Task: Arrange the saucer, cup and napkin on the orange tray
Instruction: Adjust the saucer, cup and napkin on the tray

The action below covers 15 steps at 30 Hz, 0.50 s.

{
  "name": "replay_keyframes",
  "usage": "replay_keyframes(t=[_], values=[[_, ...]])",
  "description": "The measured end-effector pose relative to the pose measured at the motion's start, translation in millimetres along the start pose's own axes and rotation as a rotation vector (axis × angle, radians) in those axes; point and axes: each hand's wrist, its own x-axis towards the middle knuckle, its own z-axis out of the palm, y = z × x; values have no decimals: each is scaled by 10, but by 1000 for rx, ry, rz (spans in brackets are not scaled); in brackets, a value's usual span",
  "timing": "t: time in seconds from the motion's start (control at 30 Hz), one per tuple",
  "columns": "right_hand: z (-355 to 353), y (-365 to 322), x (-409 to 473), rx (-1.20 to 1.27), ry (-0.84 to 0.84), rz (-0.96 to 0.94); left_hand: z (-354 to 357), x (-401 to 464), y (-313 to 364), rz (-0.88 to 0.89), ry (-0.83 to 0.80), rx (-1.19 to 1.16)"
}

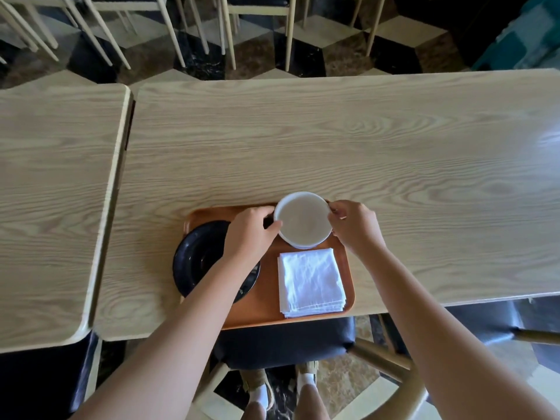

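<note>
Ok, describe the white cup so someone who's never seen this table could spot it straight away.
Find the orange tray at the near edge of the wooden table. At its far right corner, held between both hands, is the white cup. It is round and glossy, unlike the square napkin or black saucer.

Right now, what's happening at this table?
A person is setting up an orange tray on a wooden table. Both hands, left and right, hold a white cup by its rim at the tray's far right corner. A folded white napkin lies just nearer, and a black saucer sits on the left.
</note>
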Motion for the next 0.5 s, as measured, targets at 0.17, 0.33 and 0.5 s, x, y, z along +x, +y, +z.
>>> replay_keyframes(t=[0.17,0.33,0.5], values=[[22,20,-106,60,2,-5,12,-61,-46,10,5,-27],[31,22,-117,52,-1,-16,18,-82,-68,1,11,-17],[23,35,-154,71,3,-1,23,-181,-43,4,42,-30]])
